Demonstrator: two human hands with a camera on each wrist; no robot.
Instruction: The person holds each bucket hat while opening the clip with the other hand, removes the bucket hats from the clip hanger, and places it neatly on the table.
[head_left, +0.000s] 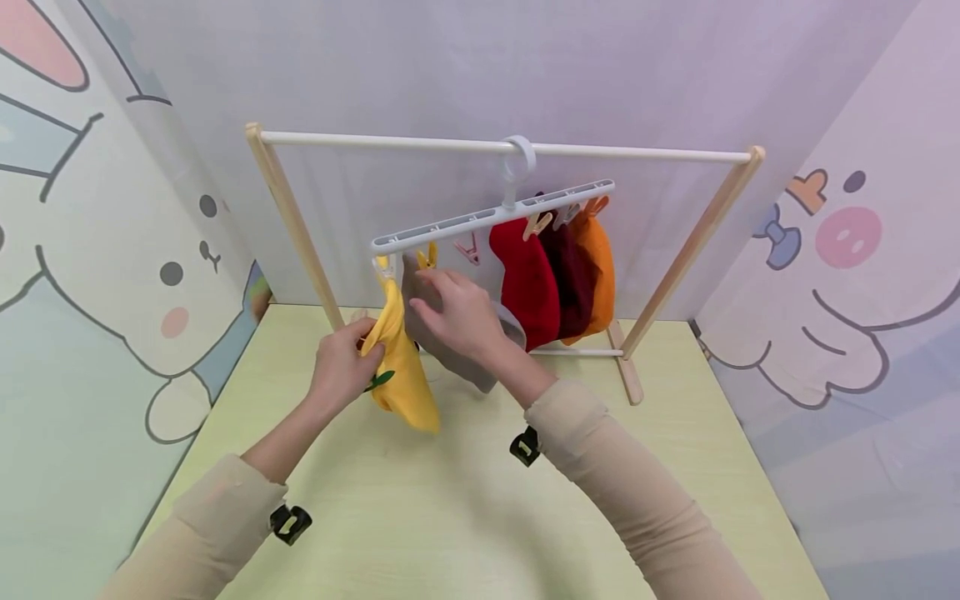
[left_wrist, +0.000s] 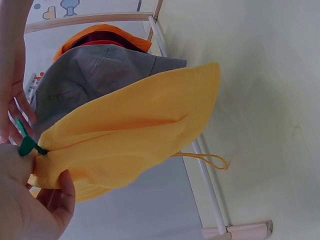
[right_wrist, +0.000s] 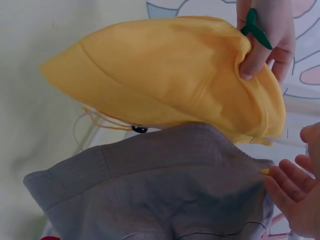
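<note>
A yellow cloth hat [head_left: 405, 379] with a green leaf-shaped tab [right_wrist: 257, 35] hangs at the left end of a pale hanger [head_left: 480, 220], under a whitish clip [head_left: 384, 267]. My left hand [head_left: 343, 364] pinches this hat near its top, thumb on the near side. Beside it hangs a grey hat [right_wrist: 145, 187], held by a yellow clip [head_left: 427, 255]. My right hand [head_left: 463, 318] is at the top of the grey hat, fingers loosely bent and fingertips right by the yellow clip. In the right wrist view, nothing shows within its grasp.
Farther right along the hanger are an empty pink clip [head_left: 468, 249], a red hat [head_left: 527, 283], a dark maroon hat [head_left: 570, 283] and an orange hat [head_left: 600, 275]. The hanger hooks over a white rail [head_left: 637, 152] on wooden legs [head_left: 690, 250], standing on a pale yellow table [head_left: 420, 533].
</note>
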